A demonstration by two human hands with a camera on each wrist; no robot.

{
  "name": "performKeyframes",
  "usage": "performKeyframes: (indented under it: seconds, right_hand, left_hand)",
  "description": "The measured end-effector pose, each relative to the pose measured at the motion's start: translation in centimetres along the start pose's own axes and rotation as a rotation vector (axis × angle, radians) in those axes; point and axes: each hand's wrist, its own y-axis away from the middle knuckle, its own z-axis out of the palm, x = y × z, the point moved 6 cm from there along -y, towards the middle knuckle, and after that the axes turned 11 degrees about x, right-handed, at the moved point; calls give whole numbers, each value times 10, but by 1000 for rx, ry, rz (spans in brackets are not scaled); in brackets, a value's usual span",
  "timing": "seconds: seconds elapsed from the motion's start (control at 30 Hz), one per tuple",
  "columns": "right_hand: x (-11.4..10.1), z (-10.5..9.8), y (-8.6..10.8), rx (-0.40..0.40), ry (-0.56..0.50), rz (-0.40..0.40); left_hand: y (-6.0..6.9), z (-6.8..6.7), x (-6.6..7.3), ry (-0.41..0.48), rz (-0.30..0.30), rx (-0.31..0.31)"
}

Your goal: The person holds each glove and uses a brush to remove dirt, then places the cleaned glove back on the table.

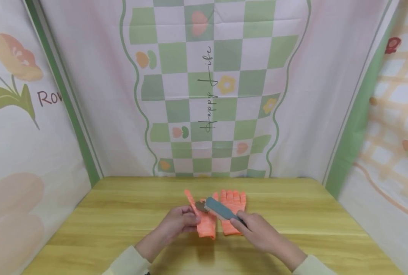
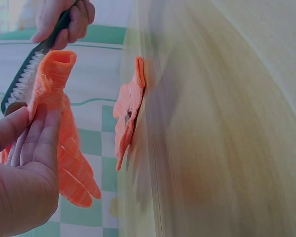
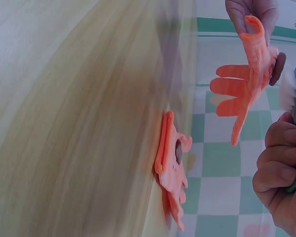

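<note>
Above the table, my left hand (image 1: 180,222) pinches an orange knit glove (image 1: 206,226) near its cuff; its fingers hang down in the left wrist view. A brown round patch (image 3: 277,69) shows on that glove. My right hand (image 1: 258,231) grips the dark green handle of a brush (image 1: 220,209), its white bristles turned toward the patch. In the right wrist view a small gap shows between bristles and patch. A second orange glove (image 1: 232,208) lies flat on the table, with a dark spot (image 3: 178,151) on it.
The wooden table (image 1: 128,206) reaches back to a hanging cloth (image 1: 176,57) with green and white checks. Printed cloths also hang at the left (image 1: 21,152) and right (image 1: 389,152) sides.
</note>
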Motion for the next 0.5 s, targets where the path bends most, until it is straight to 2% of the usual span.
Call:
performKeyframes:
  seconds: [0.23,0.5]
  right_hand:
    - [0,7,-1,-16,7,-19]
    - [2,13,-2,-42,49,-29]
  left_hand:
    - [2,0,1,10,-4,21]
    - [6,3,0,12,-3,17]
